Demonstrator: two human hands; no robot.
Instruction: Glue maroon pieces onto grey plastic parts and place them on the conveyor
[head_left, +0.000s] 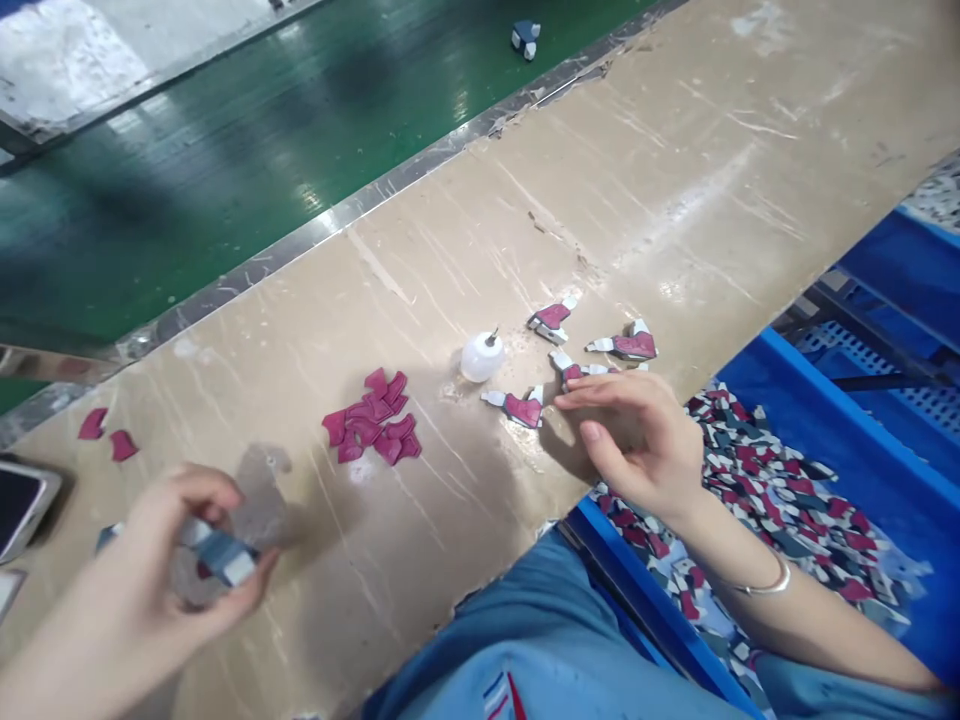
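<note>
My left hand (176, 555), a little blurred, is curled around a dark blue and white plastic part (225, 556) above the left end of the table. Behind its wrist another dark piece (107, 536) shows only in part. My right hand (645, 435) has its fingers stretched out and the thumb apart. Its fingertips hover at a maroon, white and dark assembled part (571, 374), partly covering that group. Around it lie similar assembled parts (523, 408). Left of these stands a small round white bottle (481, 358) with a thin dark tip.
A pile of maroon pieces (375, 415) lies mid-table, with two loose maroon pieces (124, 445) farther left. A phone (22, 505) rests at the left edge. Blue bins (847, 430) beside me hold many parts. Beyond the metal edge, a green belt (300, 140) carries one dark part (526, 39).
</note>
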